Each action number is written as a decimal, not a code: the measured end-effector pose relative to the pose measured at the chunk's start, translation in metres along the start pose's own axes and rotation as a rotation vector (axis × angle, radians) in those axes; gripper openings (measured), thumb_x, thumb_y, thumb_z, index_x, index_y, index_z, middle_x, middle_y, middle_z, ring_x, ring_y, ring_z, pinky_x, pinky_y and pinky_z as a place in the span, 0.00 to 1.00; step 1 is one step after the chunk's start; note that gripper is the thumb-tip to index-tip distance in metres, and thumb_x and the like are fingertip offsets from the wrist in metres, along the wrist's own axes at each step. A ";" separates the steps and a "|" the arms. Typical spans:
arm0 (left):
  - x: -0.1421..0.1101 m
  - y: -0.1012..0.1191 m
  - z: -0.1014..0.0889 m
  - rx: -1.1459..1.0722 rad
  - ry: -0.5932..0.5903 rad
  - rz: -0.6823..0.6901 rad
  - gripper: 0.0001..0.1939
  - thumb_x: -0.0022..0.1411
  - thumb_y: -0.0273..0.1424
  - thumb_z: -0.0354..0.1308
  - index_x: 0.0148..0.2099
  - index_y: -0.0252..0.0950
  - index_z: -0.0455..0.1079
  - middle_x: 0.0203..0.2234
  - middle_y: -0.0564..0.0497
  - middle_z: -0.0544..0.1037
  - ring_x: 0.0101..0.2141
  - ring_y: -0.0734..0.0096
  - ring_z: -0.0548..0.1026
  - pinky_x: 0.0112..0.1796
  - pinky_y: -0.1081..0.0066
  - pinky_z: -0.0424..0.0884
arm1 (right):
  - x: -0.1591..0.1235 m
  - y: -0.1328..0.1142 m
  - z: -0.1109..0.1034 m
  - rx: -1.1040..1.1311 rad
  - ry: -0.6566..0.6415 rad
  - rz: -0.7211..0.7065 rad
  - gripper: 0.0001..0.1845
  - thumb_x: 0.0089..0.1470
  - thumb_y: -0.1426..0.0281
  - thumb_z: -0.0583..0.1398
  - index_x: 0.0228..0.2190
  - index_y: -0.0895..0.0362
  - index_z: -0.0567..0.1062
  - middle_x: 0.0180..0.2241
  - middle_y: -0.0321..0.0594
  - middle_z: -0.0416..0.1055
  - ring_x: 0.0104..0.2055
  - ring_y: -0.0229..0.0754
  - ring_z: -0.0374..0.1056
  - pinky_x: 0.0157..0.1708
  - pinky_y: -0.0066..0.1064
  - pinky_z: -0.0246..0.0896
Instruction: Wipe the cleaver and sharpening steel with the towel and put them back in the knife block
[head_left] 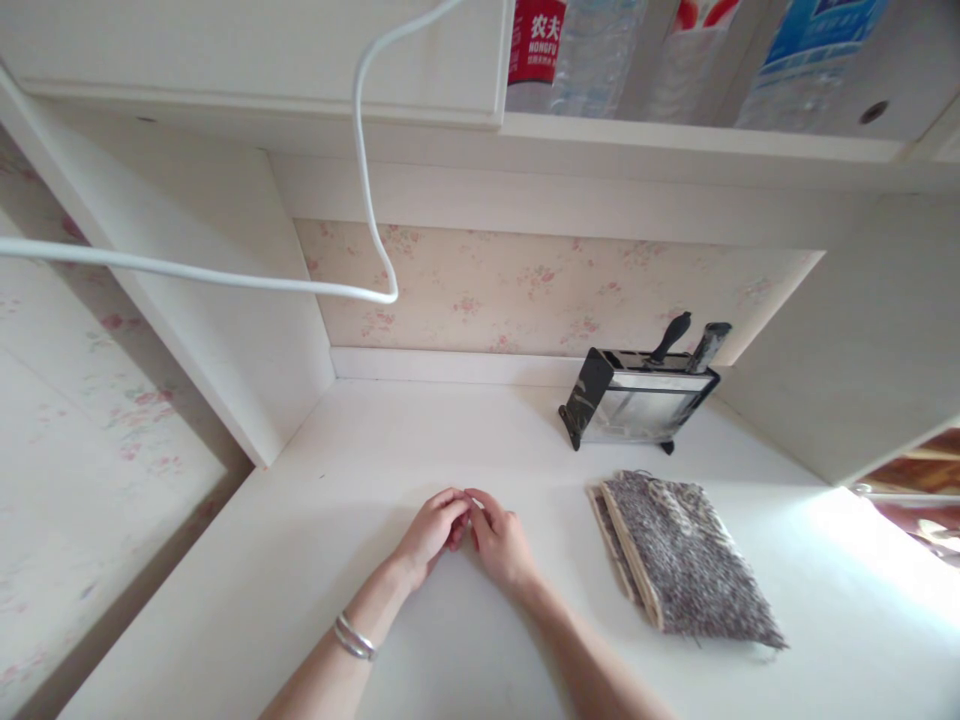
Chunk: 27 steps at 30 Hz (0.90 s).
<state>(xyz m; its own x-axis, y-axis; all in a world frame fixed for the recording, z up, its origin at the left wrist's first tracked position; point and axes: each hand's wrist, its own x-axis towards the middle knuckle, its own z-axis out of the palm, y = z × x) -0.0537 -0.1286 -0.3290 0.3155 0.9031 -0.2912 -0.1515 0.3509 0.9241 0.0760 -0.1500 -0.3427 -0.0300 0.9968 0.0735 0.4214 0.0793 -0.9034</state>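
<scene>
My left hand (439,526), with two silver bangles (354,637) at its wrist, rests on the white tabletop (247,600) with its fingers curled in. My right hand (500,540) lies beside it, also with bent fingers. The fingertips of both hands meet, and no object shows between them; the palms are hidden. To the right of my right hand is a folded grey-brown woven cloth (690,555) with a beige edge. Behind the cloth stands a black-framed knife block (637,405) with clear sides, holding a black-handled knife (671,337) and another dark-handled tool (709,347).
A white cable (365,170) hangs in front of the upper cabinet (247,60). Several water bottles (600,55) stand on the shelf at the top right. White side panels (180,260) and a floral-papered back wall (480,290) enclose the tabletop.
</scene>
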 end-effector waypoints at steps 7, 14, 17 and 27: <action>0.000 -0.001 0.000 -0.013 -0.003 0.008 0.11 0.53 0.38 0.59 0.32 0.34 0.68 0.18 0.58 0.64 0.18 0.82 0.60 0.20 0.77 0.51 | 0.000 0.000 0.000 -0.008 -0.011 -0.004 0.19 0.60 0.62 0.48 0.45 0.53 0.74 0.20 0.33 0.70 0.22 0.36 0.64 0.24 0.24 0.56; 0.001 -0.002 0.000 -0.015 -0.007 0.019 0.10 0.54 0.37 0.58 0.31 0.34 0.68 0.19 0.57 0.65 0.18 0.82 0.61 0.20 0.77 0.52 | 0.000 -0.002 -0.002 -0.016 -0.016 -0.002 0.19 0.61 0.62 0.48 0.46 0.53 0.73 0.21 0.34 0.71 0.23 0.37 0.65 0.25 0.24 0.57; 0.002 -0.002 -0.001 -0.016 -0.003 0.017 0.11 0.54 0.37 0.58 0.32 0.34 0.68 0.19 0.57 0.65 0.18 0.82 0.61 0.20 0.77 0.52 | -0.001 -0.003 -0.003 -0.018 -0.020 -0.003 0.20 0.61 0.62 0.48 0.46 0.53 0.73 0.22 0.35 0.72 0.23 0.37 0.66 0.25 0.24 0.57; 0.002 -0.002 -0.001 0.002 -0.007 0.005 0.10 0.53 0.37 0.57 0.32 0.34 0.68 0.19 0.58 0.65 0.18 0.81 0.61 0.19 0.77 0.52 | 0.001 0.001 -0.002 0.040 -0.030 0.000 0.19 0.60 0.63 0.49 0.45 0.53 0.74 0.19 0.33 0.67 0.22 0.37 0.63 0.25 0.26 0.56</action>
<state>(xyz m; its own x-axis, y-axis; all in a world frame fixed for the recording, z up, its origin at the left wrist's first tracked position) -0.0533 -0.1272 -0.3314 0.3211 0.9032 -0.2849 -0.1509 0.3458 0.9261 0.0781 -0.1490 -0.3425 -0.0576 0.9965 0.0612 0.3848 0.0788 -0.9196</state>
